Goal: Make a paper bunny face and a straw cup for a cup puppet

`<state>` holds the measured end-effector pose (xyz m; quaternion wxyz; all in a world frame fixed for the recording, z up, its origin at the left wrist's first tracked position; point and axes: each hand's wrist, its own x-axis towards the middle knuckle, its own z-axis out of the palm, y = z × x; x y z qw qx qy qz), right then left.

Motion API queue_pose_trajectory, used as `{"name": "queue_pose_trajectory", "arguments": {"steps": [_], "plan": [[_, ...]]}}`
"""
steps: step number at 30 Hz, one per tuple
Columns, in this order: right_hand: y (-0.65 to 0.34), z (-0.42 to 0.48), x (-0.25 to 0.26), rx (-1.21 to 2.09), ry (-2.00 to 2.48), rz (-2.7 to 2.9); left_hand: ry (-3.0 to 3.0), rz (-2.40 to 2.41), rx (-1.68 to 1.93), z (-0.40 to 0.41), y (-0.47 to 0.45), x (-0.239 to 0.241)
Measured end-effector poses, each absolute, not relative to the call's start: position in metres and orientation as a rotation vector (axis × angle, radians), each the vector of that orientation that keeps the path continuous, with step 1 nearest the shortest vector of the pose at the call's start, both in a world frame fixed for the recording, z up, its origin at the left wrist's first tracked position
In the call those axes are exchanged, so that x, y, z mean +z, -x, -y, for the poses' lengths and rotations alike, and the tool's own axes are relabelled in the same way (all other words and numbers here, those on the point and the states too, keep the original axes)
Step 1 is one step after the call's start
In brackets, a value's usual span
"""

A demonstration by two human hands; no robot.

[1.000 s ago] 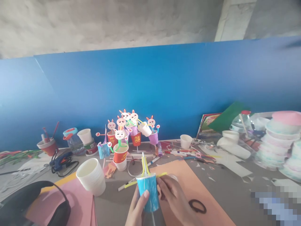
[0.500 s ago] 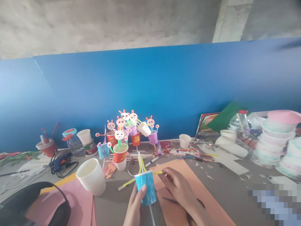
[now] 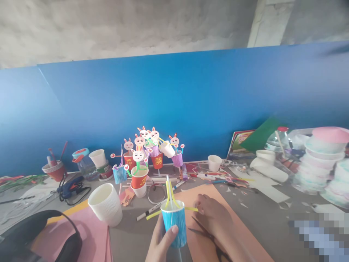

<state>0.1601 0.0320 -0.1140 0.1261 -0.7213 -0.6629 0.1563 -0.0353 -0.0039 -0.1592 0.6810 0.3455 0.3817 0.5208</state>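
My left hand (image 3: 163,238) is wrapped round a blue-coloured paper cup (image 3: 176,225), thumb across its front. Out of the cup's top stand bent yellow drinking straws (image 3: 171,194), and their short yellow ends stick out through either side. A pale stick runs down below the cup. My right hand (image 3: 211,211) lies just right of the cup, fingers curled, at the tip of the right straw end; what its fingers hold, if anything, is hidden. Dark scissors (image 3: 200,231) lie with parted blades on orange paper (image 3: 215,193), partly under my right hand and forearm.
Behind the cup stand several finished rabbit-faced cup puppets (image 3: 139,178). Stacked white paper cups (image 3: 105,205) and black headphones (image 3: 68,243) are at the left. Markers (image 3: 149,211) and paper scraps lie across the table. Piled bowls (image 3: 317,163) stand at the right.
The blue cup in my left hand has moved slightly right and turned, showing the left straw end more. My right hand has rolled over, its fingers now curled; more of the scissors shows.
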Motion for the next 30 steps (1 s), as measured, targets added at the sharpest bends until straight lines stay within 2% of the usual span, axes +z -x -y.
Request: {"name": "queue_pose_trajectory", "arguments": {"steps": [10, 20, 24, 30], "plan": [[-0.154, -0.027, -0.120, 0.450, 1.990, 1.852, -0.628, -0.825, 1.169, 0.000, 0.036, -0.160], [-0.141, -0.029, -0.126, 0.746, 1.756, 1.810, -0.632, -0.864, 1.215, -0.005, 0.037, -0.155], [-0.142, -0.030, -0.129, 0.674, 1.699, 1.856, -0.664, -1.008, 1.208, -0.004, 0.037, -0.160], [-0.141, -0.029, -0.130, 0.605, 1.720, 1.915, -0.669, -0.955, 1.212, -0.005, 0.035, -0.156]]}}
